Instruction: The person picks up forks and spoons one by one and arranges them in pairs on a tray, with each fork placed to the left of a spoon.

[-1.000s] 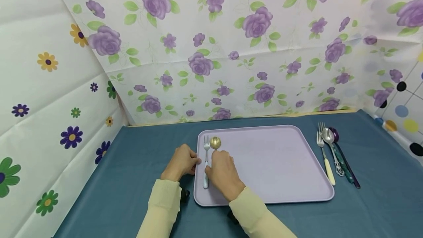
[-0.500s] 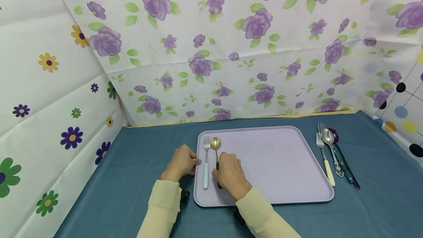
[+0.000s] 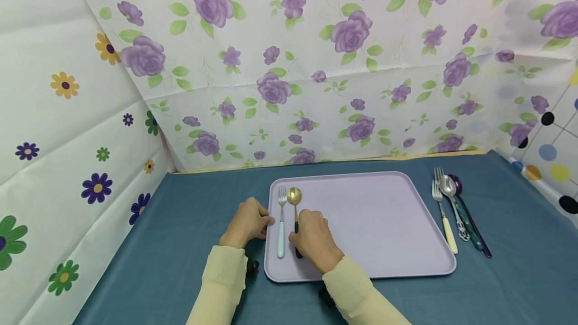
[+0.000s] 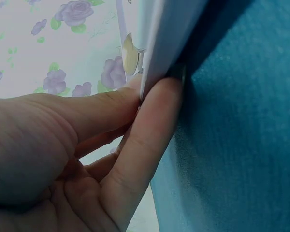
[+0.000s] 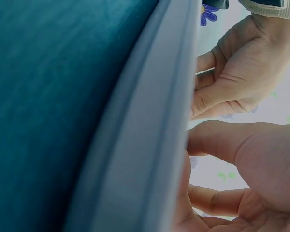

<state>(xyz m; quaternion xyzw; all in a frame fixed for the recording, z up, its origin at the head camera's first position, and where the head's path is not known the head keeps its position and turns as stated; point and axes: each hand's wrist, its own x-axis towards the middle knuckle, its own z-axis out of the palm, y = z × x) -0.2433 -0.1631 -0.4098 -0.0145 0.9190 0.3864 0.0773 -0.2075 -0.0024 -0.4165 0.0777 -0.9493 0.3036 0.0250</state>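
A lilac tray (image 3: 361, 224) lies on the table. My left hand (image 3: 247, 222) pinches its left edge; the left wrist view shows the thumb on the upper side and a finger underneath. Near that edge, a fork (image 3: 281, 239) with a pale blue handle lies lengthwise on the tray. Just right of it is a spoon (image 3: 294, 195) with a gold bowl and a dark handle. My right hand (image 3: 316, 239) holds the spoon's handle between thumb and curled fingers, hiding its middle. In the right wrist view, the tray's side (image 5: 140, 125) covers the fingertips.
Right of the tray lies a cluster of cutlery: a fork (image 3: 447, 227) with a cream handle, a silver spoon (image 3: 448, 186), a purple spoon (image 3: 457, 184) and green-handled cutlery (image 3: 474, 237). A blue cloth (image 3: 203, 184) covers the table. Flowered sheets (image 3: 271, 64) hang behind and at the left.
My right hand has shifted slightly right, away from the fork, uncovering the fork's handle and parts of the spoon's handle. The left hand and the tray have stayed in place.
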